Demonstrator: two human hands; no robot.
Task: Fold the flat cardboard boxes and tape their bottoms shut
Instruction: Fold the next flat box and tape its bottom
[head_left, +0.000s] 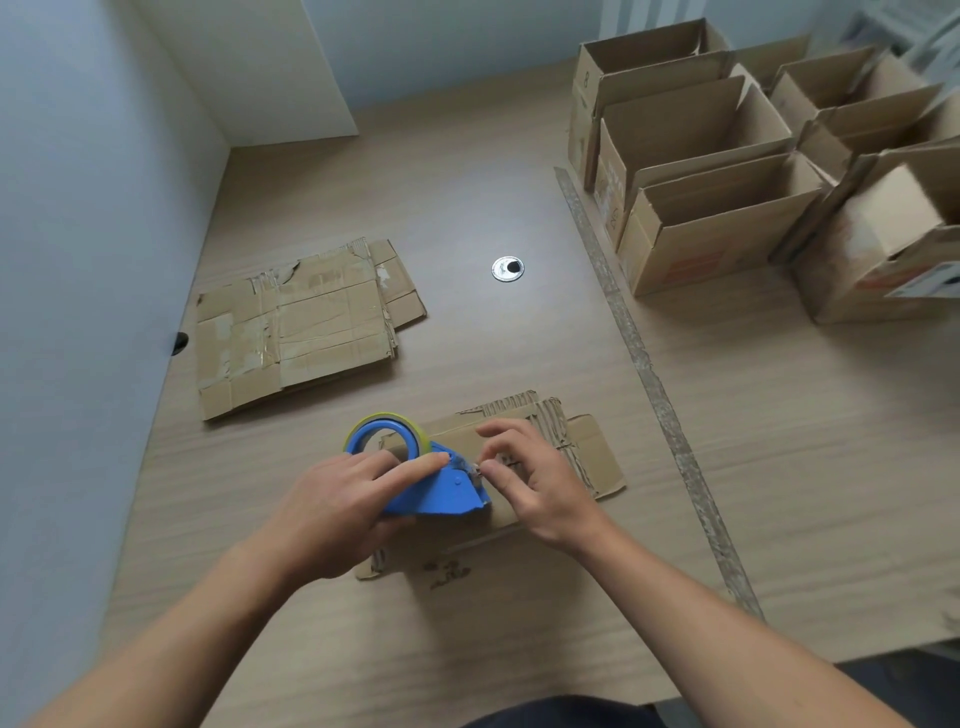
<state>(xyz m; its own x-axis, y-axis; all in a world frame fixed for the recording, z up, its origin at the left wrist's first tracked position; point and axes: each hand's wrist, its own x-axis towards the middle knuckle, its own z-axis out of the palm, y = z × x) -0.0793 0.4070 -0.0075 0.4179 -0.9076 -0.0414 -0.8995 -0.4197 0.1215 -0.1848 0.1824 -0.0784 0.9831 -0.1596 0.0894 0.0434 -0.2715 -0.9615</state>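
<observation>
Fingers (415, 466) of the left hand (332, 514) curl round the blue tape dispenser (441, 493), while the right hand (535, 483) pinches its cutter tip. Beneath the dispenser a flat cardboard box (592, 452) lies on the desk (467, 338); folded boxes (675, 260) stand well right of it.

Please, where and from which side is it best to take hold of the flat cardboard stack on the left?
Probably its near long edge, coming from the person's side. The flattened brown cardboard stack lies flat on the light wooden table, so only edges offer a grip, and that edge is free and closest.
</observation>
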